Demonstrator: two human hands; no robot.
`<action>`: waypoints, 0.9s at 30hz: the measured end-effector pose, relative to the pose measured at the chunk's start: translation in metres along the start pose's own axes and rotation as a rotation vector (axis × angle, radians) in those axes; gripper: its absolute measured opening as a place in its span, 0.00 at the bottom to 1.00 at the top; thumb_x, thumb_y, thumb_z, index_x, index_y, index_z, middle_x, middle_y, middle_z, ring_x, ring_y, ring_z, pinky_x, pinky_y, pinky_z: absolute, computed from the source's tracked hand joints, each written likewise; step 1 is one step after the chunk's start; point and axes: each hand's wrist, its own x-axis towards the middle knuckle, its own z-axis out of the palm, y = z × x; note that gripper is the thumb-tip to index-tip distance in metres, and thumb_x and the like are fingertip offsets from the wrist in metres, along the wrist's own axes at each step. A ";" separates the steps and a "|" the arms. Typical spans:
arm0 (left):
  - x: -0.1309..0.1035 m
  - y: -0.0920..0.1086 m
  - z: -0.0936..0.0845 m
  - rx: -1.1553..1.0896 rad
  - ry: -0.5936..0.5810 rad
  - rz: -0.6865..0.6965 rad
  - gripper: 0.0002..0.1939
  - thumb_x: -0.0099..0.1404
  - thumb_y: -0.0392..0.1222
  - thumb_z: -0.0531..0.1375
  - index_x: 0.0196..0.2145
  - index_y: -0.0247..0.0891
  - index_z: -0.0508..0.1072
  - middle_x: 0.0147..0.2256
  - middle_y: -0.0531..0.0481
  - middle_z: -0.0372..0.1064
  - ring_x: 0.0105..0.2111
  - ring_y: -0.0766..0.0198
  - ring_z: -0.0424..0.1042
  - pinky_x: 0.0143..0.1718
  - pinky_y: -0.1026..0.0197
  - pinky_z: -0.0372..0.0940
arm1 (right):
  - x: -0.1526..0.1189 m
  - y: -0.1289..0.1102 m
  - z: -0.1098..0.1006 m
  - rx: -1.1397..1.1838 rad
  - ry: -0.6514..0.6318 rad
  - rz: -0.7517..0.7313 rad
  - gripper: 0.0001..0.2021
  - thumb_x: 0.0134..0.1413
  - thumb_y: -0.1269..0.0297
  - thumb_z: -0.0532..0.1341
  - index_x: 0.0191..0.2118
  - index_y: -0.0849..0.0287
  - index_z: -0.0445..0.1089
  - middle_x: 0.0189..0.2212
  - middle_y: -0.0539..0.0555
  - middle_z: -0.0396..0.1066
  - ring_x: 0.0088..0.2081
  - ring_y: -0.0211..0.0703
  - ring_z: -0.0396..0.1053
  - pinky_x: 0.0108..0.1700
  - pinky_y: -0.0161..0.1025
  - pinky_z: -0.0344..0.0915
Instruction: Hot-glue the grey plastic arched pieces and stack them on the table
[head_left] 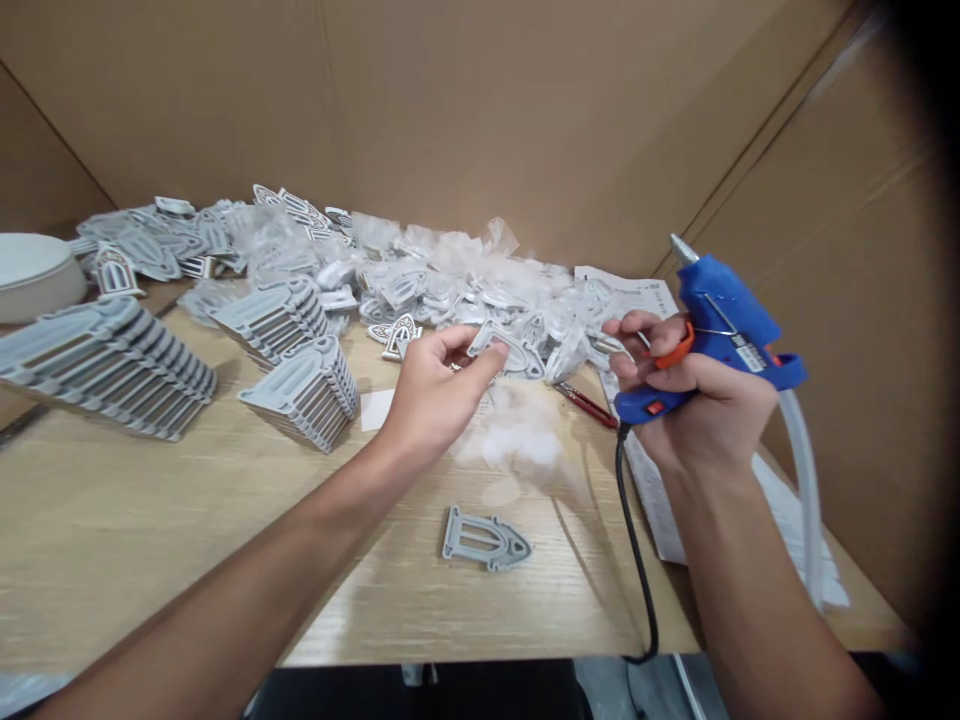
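Observation:
My left hand [446, 385] pinches a grey arched window-shaped piece [510, 352] between thumb and fingers, above the middle of the table. My right hand [694, 390] is wrapped round a blue glue gun [724, 310] with an orange trigger; its nozzle points up and to the left, and a clear glue stick [802, 480] hangs from its rear. A similar grey arched piece [487, 538] lies flat on the table below my hands, its pointed end to the right. Behind my left hand sits a small brown-and-white arched piece [399, 336].
Stacks of grey pieces [112, 365] stand at the left. A heap of bagged pieces [420, 275] lines the cardboard wall [480, 120]. A red-handled tool [589, 405], papers [652, 480] and the black cord [634, 560] are at the right. A white round container [37, 280] is far left.

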 end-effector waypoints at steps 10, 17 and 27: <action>-0.001 0.001 0.002 -0.050 -0.035 -0.060 0.12 0.72 0.45 0.68 0.31 0.40 0.75 0.24 0.54 0.67 0.25 0.65 0.65 0.27 0.61 0.60 | -0.009 0.004 -0.002 0.082 -0.353 0.184 0.07 0.35 0.71 0.65 0.26 0.52 0.74 0.37 0.54 0.80 0.36 0.52 0.79 0.34 0.45 0.72; -0.005 -0.005 0.008 -0.137 -0.019 0.022 0.10 0.75 0.45 0.67 0.41 0.44 0.68 0.37 0.52 0.75 0.36 0.60 0.77 0.36 0.58 0.73 | -0.011 0.014 -0.003 -0.314 -0.413 0.067 0.10 0.43 0.74 0.65 0.31 0.50 0.77 0.34 0.51 0.77 0.47 0.55 0.79 0.48 0.48 0.73; -0.009 -0.008 0.011 -0.104 -0.092 0.035 0.11 0.76 0.44 0.65 0.43 0.44 0.64 0.37 0.52 0.76 0.30 0.61 0.83 0.27 0.63 0.75 | -0.013 0.013 0.004 -0.412 -0.483 0.040 0.12 0.43 0.76 0.63 0.33 0.52 0.75 0.37 0.50 0.75 0.38 0.48 0.73 0.41 0.45 0.67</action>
